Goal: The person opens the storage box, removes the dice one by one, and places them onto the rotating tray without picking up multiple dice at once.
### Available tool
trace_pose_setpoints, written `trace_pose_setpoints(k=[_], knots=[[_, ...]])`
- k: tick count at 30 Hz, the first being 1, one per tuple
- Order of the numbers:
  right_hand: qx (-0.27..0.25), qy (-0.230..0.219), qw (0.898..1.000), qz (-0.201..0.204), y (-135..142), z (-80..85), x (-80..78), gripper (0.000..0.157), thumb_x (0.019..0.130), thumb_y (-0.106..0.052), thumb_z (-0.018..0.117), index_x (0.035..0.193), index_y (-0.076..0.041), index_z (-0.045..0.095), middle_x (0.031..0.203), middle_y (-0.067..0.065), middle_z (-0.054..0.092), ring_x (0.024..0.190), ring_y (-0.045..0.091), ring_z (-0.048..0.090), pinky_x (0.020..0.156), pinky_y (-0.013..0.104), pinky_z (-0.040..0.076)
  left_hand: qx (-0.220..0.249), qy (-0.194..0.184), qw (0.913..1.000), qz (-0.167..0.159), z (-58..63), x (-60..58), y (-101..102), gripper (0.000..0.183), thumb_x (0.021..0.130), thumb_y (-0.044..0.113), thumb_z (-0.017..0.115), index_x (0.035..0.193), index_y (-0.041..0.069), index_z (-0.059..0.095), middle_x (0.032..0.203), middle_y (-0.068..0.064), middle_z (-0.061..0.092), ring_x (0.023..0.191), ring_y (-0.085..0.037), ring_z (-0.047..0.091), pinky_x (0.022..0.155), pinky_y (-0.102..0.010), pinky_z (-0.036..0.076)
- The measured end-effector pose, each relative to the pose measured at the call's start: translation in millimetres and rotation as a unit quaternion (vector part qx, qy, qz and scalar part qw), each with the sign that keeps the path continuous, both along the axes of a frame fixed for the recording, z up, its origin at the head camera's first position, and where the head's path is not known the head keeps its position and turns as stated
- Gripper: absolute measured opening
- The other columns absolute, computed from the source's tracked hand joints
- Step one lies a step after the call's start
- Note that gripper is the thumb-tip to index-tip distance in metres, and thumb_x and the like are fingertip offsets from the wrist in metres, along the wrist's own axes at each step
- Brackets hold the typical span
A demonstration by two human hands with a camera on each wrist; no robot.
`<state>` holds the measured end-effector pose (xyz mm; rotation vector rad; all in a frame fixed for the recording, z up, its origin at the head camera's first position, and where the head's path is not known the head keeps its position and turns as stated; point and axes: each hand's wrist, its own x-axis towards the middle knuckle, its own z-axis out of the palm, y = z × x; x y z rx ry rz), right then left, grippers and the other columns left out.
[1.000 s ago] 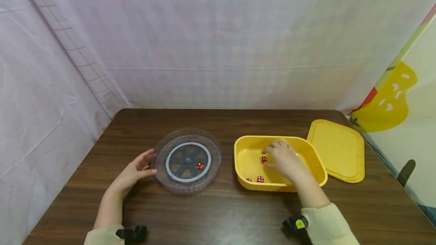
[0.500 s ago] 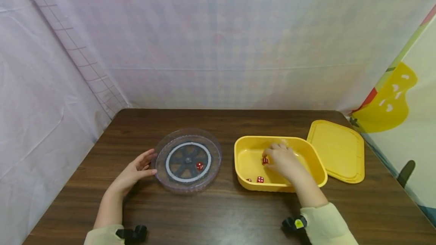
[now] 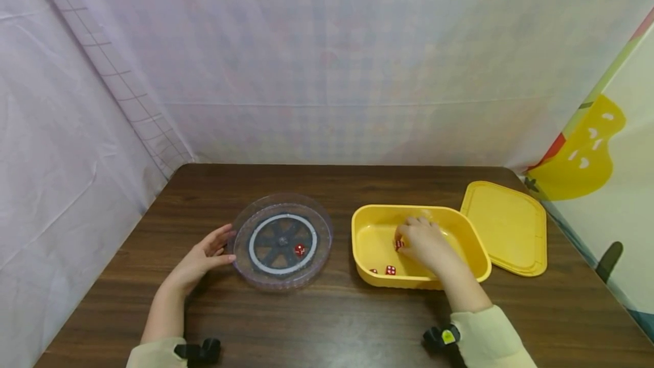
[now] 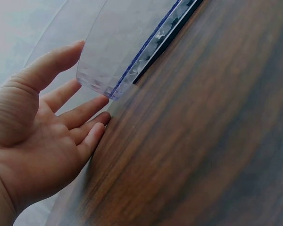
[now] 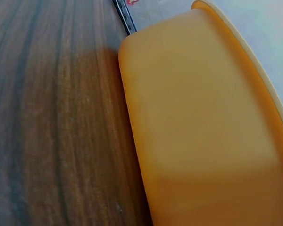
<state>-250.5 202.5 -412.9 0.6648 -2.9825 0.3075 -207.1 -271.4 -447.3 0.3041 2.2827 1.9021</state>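
My left hand rests against the left side of a clear round dish, its thumb and fingertips touching the wall. In the left wrist view the fingers are spread and loosely bent beside the dish wall. One red die with white pips lies in the dish. My right hand reaches down into a yellow tub and pinches a red die between thumb and fingers. Near the tub's front wall lies another red die, with a further die partly hidden by the rim.
A yellow lid lies to the right of the tub, by its right edge. The dark wooden table carries everything, and pale curtains hang behind and at the sides. Only the tub's outer wall fills the right wrist view, the hand hidden.
My right fingers have closed on the die in the tub; it has turned and shifted slightly toward the front. The left hand and the dish stay put.
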Motion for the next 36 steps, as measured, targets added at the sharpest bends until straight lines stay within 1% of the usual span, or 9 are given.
trace_pose_setpoints(k=[9, 17, 26, 36], knots=[[0.004, 0.01, 1.0, -0.003, 0, 0.7, 0.4, 0.014, 0.076, -0.013, 0.08, 0.082, -0.015, 0.068, 0.093, 0.006, 0.058, 0.093, 0.033, 0.048, 0.082, 0.058, 0.04, -0.002, 0.002, 1.0, 0.0, -1.0, 0.3, 0, 0.075, 0.087, 0.001, 0.066, 0.148, -0.003, 0.022, 0.149, -0.029, 0.026, 0.14, -0.039, 0.017, 0.112, -0.055, 0.01], [-0.002, 0.022, 1.0, 0.003, -2, 8.3, 5.0, 0.016, 0.076, -0.015, 0.081, 0.084, -0.014, 0.068, 0.092, 0.005, 0.058, 0.094, 0.033, 0.047, 0.075, 0.051, 0.04, -0.001, 0.0, 1.0, 0.002, -0.8, 0.5, 0, 0.076, 0.087, 0.001, 0.066, 0.148, -0.003, 0.022, 0.15, -0.028, 0.026, 0.14, -0.039, 0.017, 0.112, -0.055, 0.01], [-0.003, 0.028, 0.999, 0.016, -7, 19.9, 10.5, 0.015, 0.078, -0.016, 0.08, 0.087, -0.013, 0.067, 0.094, 0.007, 0.059, 0.095, 0.034, 0.048, 0.078, 0.052, 0.04, 0.0, 0.004, 1.0, 0.003, -0.4, 1.2, 0, 0.075, 0.087, 0.0, 0.066, 0.148, -0.003, 0.023, 0.149, -0.029, 0.026, 0.139, -0.039, 0.017, 0.112, -0.056, 0.01], [-0.01, 0.035, 0.999, 0.02, -14, 25.2, 14.9, 0.017, 0.078, -0.018, 0.08, 0.088, -0.014, 0.068, 0.096, 0.006, 0.059, 0.097, 0.034, 0.049, 0.084, 0.052, 0.039, 0.001, 0.004, 1.0, 0.002, 0.1, 0.5, 1, 0.075, 0.086, 0.0, 0.066, 0.148, -0.004, 0.023, 0.149, -0.029, 0.026, 0.139, -0.039, 0.017, 0.112, -0.055, 0.01]])
